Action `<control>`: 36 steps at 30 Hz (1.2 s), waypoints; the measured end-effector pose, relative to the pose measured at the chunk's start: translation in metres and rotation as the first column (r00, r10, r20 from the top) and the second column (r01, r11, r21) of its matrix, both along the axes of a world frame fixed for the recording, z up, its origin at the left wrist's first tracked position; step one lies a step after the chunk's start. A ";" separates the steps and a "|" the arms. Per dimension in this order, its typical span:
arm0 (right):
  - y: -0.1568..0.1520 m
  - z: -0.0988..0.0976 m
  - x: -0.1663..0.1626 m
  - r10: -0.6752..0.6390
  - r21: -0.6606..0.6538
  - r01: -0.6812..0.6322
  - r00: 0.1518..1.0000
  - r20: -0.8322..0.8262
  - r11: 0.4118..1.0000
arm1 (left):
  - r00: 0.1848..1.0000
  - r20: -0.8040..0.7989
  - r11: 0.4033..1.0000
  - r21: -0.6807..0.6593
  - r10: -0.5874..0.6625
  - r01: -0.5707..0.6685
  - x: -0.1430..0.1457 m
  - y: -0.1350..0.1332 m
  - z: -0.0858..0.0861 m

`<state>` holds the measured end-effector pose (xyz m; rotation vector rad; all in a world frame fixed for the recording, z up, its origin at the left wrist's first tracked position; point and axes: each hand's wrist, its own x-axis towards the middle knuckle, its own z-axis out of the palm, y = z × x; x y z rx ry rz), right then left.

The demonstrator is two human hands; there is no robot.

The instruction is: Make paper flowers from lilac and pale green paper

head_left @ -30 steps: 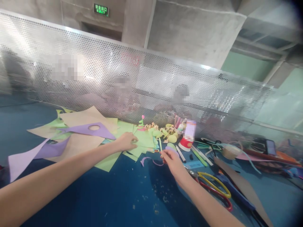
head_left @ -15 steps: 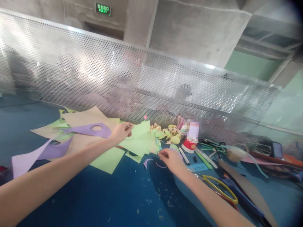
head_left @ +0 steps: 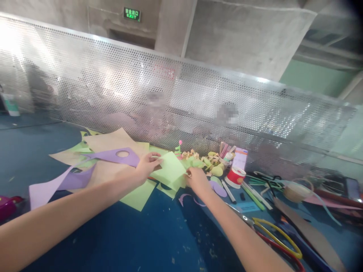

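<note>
Paper, a pale green sheet [head_left: 172, 167], lies slanted between the two hands, above other green sheets. I see the left hand [head_left: 151, 164] gripping its left corner between thumb and fingers. The right hand [head_left: 196, 180] has its fingers bent in by the right corner, but their tips are turned away from me, so I cannot tell whether they pinch it.

The right forearm covers the tip of the scissors [head_left: 249, 222], whose red handle runs to the bottom edge of view. A red-and-white spool [head_left: 235, 177] hides the foot of a lit screen [head_left: 241, 158]. At the left edge a glossy magenta object [head_left: 8, 207] is cut off, and I cannot make it out.

Across the far side stands a perforated metal panel [head_left: 193, 94]; the shapes behind it are blurred. Left of the hands, a purple sheet [head_left: 132, 156] with a round hole overlaps flat brown paper [head_left: 106, 173]. Curled yellow-green scraps [head_left: 217, 170] heap beyond the right hand, and thin purple crescents [head_left: 183, 198] lie on the blue tabletop [head_left: 159, 234].
</note>
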<state>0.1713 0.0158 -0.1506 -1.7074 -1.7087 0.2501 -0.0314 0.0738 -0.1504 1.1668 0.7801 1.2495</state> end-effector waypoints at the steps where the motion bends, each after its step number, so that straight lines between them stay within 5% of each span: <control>1: -0.002 0.000 0.000 0.000 0.009 0.001 0.999 -0.052 1.000 | 1.000 0.026 1.000 -0.018 -0.003 0.003 0.000 -0.001 -0.001; 7: -0.038 -0.001 -0.015 0.083 -0.084 -0.132 0.897 -0.433 0.988 | 0.987 0.158 0.996 -0.086 0.003 0.011 0.010 -0.013 -0.002; 12: -0.064 -0.001 -0.023 0.054 -0.117 -0.245 0.595 -0.802 0.962 | 0.978 0.203 0.983 -0.168 -0.037 0.072 0.020 -0.046 0.002; 16: -0.067 0.005 -0.006 0.048 -0.122 -0.224 0.630 -0.775 0.967 | 0.926 0.242 0.890 -0.287 -0.290 0.354 0.023 -0.071 0.005; 19: -0.070 0.016 0.011 0.088 -0.227 -0.370 0.669 -0.738 0.901 | 0.837 0.310 0.784 -0.312 -0.450 0.537 0.020 -0.076 0.006; 23: -0.081 0.031 0.026 0.173 -0.466 -0.504 0.792 -0.586 0.727 | 0.792 0.268 0.700 -0.370 -0.548 0.610 0.017 -0.072 0.007; 26: -0.084 0.034 0.027 0.249 -0.512 -0.511 0.832 -0.496 0.690 | 0.772 0.100 0.682 -0.408 -0.627 0.607 0.018 -0.071 0.008; 30: -0.079 0.029 0.020 0.248 -0.434 -0.470 0.844 -0.475 0.769 | 0.734 -0.071 0.715 -0.305 -0.675 0.629 0.020 -0.074 0.003; 36: -0.072 0.020 0.012 0.149 -0.296 -0.364 0.815 -0.560 0.883 | 0.790 -0.070 0.777 -0.249 -0.610 0.578 0.023 -0.074 -0.009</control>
